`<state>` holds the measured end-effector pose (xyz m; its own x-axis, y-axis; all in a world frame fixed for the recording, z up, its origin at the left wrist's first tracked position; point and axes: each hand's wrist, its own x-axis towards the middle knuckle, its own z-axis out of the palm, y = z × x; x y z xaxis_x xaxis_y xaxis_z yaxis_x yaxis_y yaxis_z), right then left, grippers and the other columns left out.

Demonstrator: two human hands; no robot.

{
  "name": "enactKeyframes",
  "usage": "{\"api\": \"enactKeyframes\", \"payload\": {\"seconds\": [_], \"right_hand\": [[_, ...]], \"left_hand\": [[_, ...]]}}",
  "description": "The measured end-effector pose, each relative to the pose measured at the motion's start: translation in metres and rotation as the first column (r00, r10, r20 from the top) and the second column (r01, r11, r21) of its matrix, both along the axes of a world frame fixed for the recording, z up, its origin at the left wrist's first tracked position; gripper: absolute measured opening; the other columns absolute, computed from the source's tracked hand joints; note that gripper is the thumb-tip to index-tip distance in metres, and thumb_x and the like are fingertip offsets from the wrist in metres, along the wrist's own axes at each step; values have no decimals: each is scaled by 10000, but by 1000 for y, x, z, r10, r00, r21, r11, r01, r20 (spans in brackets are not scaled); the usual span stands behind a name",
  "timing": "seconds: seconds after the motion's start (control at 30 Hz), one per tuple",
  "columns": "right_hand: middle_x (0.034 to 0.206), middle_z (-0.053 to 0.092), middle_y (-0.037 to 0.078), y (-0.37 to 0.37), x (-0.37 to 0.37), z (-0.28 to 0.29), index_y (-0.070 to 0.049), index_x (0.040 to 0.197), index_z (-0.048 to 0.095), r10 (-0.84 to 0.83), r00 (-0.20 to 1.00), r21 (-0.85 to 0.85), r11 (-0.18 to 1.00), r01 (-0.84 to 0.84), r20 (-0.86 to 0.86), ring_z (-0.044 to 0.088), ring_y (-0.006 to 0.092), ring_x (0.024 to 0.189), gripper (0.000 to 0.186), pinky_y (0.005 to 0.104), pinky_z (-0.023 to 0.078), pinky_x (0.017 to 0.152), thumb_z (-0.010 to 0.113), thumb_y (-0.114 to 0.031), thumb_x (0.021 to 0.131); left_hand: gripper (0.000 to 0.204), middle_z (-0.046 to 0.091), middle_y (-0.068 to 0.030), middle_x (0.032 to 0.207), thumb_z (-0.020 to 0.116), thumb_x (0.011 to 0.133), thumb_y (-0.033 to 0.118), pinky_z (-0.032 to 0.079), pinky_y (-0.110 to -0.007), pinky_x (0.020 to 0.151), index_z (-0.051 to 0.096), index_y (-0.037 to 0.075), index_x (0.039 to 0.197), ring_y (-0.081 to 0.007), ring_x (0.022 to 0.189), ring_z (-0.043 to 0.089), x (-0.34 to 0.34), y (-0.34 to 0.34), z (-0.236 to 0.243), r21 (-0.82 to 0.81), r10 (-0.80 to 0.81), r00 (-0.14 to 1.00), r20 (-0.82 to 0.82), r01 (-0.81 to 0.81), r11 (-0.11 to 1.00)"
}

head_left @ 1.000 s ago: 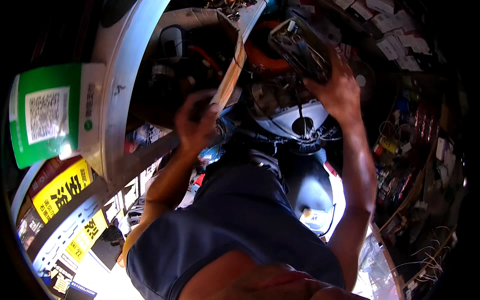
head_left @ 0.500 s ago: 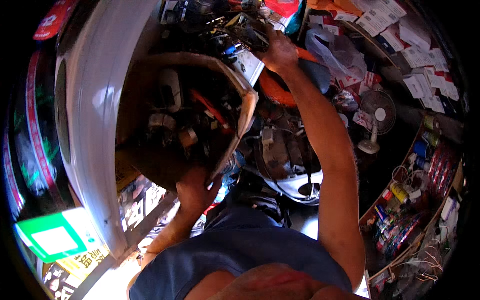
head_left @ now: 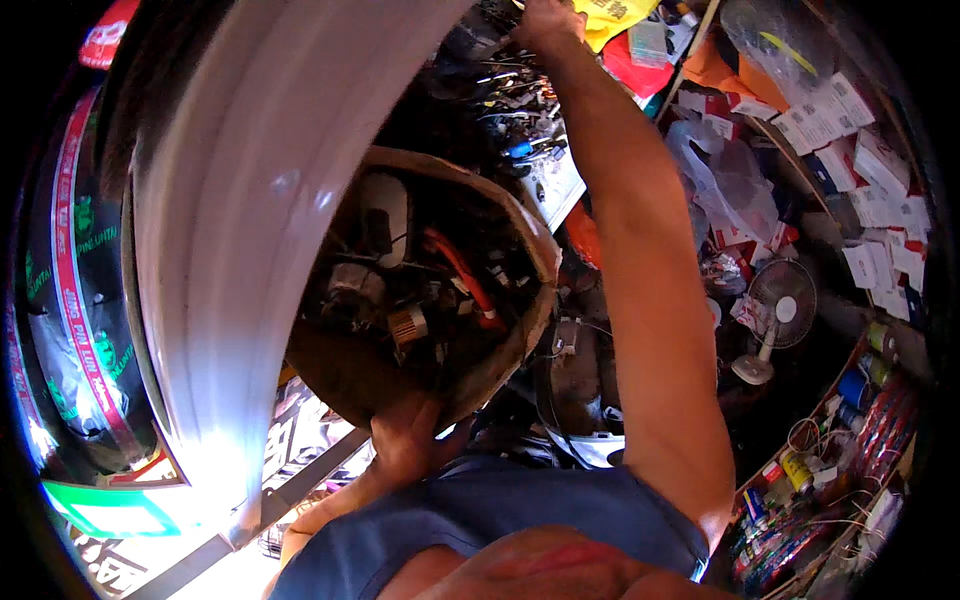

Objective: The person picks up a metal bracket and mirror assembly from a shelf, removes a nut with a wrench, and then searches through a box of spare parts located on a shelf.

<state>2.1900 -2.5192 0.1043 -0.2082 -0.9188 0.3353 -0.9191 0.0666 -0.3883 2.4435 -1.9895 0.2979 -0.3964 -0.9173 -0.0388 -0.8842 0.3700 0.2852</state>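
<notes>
1. Head view: I see the left hand (head_left: 405, 435) cupped under a cardboard box (head_left: 520, 225), its fingers curled up against the underside and gripping it, so the box rides tilted with its open mouth toward the camera.
2. Above those fingers the box holds a jumble of parts (head_left: 400, 290): a white casing, an orange cable, small metal pieces. Held from below this way, I judge, the contents stay in and stay in sight.
3. The right hand (head_left: 548, 18) stretches far up, well apart from the box, to a cluttered shelf (head_left: 520, 130) of tools and wires. Its fingers sit at the frame's edge; I cannot tell whether they are spread or closed on anything.
4. Just right of those fingers hangs a yellow bag (head_left: 615, 15); further right and lower, packets (head_left: 870, 190) and a small white fan (head_left: 775, 310).
5. Left of the box-holding fingers curves a broad white panel (head_left: 240, 250), crowding the box close to the body.
</notes>
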Motion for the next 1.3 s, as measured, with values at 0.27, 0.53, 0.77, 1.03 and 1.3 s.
{"api": "enactKeyframes", "payload": {"seconds": [0.27,0.53,0.77,1.03,1.3], "right_hand": [[1517,386,233,99,2,79,-126,1519,383,214,969,104,968,-227,120,389,433,1385,820,594,359,1115,717,-415,828],[1300,617,194,320,-3,247,-69,1407,512,594,592,-172,770,-615,544,641,352,1098,587,448,540,937,712,-111,856],[911,712,106,455,59,173,-88,1023,704,727,687,-125,684,-719,24,678,303,893,244,437,517,858,726,-131,784],[844,729,107,478,52,163,-139,1000,755,754,621,292,656,-696,-212,714,278,875,241,437,525,883,702,-224,780],[1082,734,170,435,125,153,-123,1139,741,794,522,732,550,-401,-311,697,346,1036,315,459,558,868,633,-220,859]], "left_hand": [[318,570,-101,679,832,715,303,481,-430,496,613,78,760,-300,568,598,12,21,-6,-52,10,998,66,-6,999],[298,613,-106,727,793,775,345,505,-438,507,657,81,802,-314,588,632,12,26,-7,-54,2,999,38,0,999],[325,616,-116,793,759,818,378,522,-447,528,651,73,856,-331,613,643,17,32,-2,-93,-72,997,15,73,993],[216,602,-82,830,690,867,299,558,-388,599,641,89,875,-264,740,663,-4,74,-28,-146,-23,998,62,32,989],[179,591,-69,839,697,833,261,552,-361,593,636,93,845,-240,726,640,-8,85,-35,-242,12,998,67,5,970]]}}
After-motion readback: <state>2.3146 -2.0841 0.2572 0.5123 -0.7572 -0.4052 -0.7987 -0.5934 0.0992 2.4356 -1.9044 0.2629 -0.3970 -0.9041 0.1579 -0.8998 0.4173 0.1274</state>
